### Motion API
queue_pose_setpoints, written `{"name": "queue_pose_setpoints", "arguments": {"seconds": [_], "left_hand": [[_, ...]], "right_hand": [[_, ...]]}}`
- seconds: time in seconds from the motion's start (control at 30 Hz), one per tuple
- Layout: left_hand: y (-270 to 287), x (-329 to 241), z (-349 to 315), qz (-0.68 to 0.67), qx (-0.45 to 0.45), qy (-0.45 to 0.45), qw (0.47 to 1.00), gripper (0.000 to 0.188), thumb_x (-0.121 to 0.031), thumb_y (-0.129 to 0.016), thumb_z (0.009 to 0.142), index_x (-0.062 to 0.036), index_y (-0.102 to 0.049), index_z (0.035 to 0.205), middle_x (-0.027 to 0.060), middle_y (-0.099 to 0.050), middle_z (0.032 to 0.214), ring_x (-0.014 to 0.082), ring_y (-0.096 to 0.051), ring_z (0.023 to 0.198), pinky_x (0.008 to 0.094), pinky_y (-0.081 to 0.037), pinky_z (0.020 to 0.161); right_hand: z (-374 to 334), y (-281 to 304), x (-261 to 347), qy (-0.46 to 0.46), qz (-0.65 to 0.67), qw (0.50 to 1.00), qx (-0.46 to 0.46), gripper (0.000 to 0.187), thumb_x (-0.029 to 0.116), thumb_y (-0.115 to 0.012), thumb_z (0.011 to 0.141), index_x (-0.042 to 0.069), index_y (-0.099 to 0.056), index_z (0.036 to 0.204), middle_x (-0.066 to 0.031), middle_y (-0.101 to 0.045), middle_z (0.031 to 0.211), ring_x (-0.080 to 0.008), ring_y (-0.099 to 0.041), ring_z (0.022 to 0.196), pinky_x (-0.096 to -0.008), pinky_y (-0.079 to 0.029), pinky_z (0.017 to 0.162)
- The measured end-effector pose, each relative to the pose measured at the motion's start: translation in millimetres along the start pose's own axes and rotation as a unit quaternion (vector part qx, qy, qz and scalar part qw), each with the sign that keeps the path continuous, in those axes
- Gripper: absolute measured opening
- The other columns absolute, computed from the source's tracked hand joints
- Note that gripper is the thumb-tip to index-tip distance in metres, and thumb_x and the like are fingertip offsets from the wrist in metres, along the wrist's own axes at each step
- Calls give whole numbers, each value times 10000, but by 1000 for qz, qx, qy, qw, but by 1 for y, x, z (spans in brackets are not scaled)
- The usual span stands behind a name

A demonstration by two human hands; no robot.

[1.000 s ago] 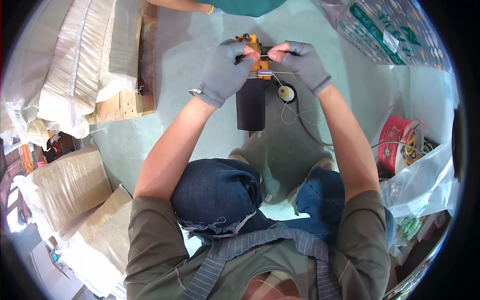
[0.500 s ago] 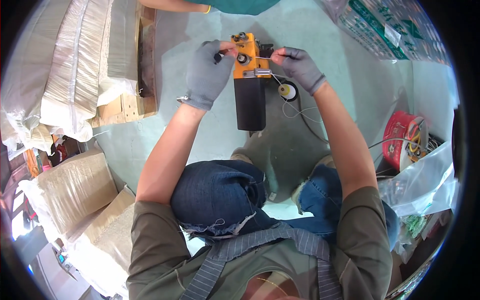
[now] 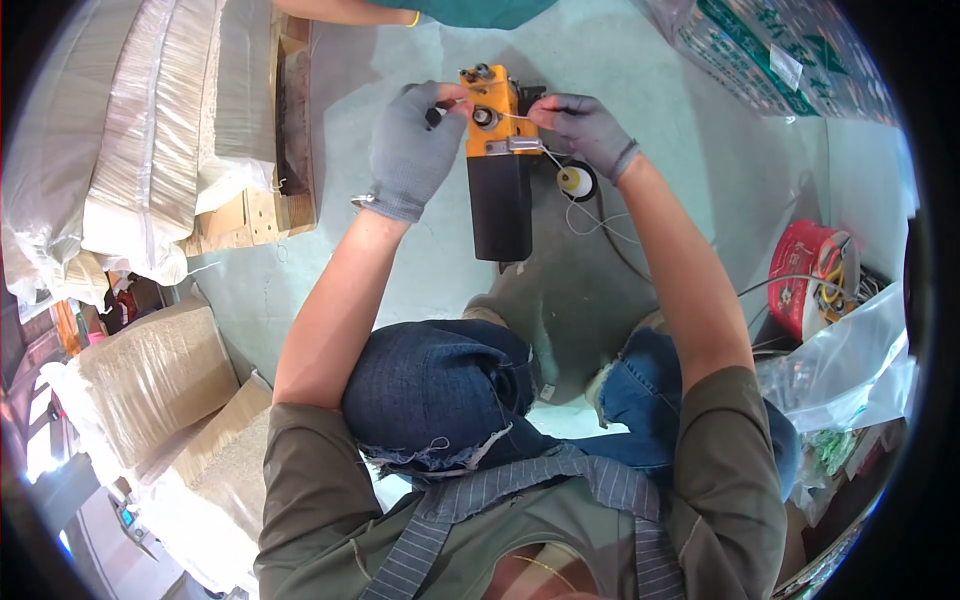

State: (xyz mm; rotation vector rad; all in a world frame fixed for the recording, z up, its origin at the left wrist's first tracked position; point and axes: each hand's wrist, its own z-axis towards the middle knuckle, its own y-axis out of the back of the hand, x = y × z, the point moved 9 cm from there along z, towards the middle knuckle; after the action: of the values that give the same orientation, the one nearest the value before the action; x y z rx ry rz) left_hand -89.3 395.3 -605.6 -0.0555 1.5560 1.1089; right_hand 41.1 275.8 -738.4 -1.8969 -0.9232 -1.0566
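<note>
white thread crosses the front of the yellow machine, which sits on the floor between the two gloved hands, and the right hand pinches it between bare thumb and forefinger tips. the left hand is curled at the machine's left edge, thumb and forefinger tips near each other; whether they grip anything cannot be told. just right of the machine stands a thread spool.

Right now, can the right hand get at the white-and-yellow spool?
Probably yes: nothing visible blocks the spool beside the yellow machine, just nearer the body than the right hand. Its fingers seem to pinch a white thread, though.
</note>
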Motion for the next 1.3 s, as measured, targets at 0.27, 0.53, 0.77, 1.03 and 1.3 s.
{"name": "queue_pose_setpoints", "arguments": {"seconds": [0.27,0.53,0.77,1.03,1.3], "left_hand": [[0,-1,0,17,5,6,1000,158,-134,-648,804,-44,-674,932,84,-626,819,151,-560,648,271,-464,623],[-3,-7,2,21,5,-16,1000,151,-128,-645,804,-43,-668,927,86,-625,821,153,-560,646,271,-465,619],[-3,-4,3,23,20,-4,1000,163,-139,-659,796,-53,-667,933,90,-629,847,180,-578,670,284,-469,622],[-31,-44,-7,279,80,-208,934,198,-133,-680,727,-125,-675,925,68,-577,1109,266,-564,1006,363,-484,793],[-52,-44,-10,378,50,-288,878,168,-99,-650,681,-100,-629,848,56,-557,1144,269,-519,1089,402,-428,899]], "right_hand": [[-2,2,-7,-12,40,998,40,140,182,-626,872,68,-631,953,83,-461,661,-24,-340,536,-190,-275,502],[1,1,-8,-24,8,998,61,131,190,-621,870,76,-638,933,90,-466,664,-20,-333,540,-191,-274,503],[5,-5,-4,-13,-37,999,-3,119,183,-610,882,82,-643,936,106,-465,668,-5,-331,543,-183,-273,492],[10,-11,2,23,-81,996,-15,166,191,-635,868,48,-664,947,36,-588,781,-47,-478,691,-214,-395,647],[6,-21,24,97,-117,988,6,166,162,-633,861,10,-671,915,-12,-648,829,-81,-552,777,-233,-451,755]]}}
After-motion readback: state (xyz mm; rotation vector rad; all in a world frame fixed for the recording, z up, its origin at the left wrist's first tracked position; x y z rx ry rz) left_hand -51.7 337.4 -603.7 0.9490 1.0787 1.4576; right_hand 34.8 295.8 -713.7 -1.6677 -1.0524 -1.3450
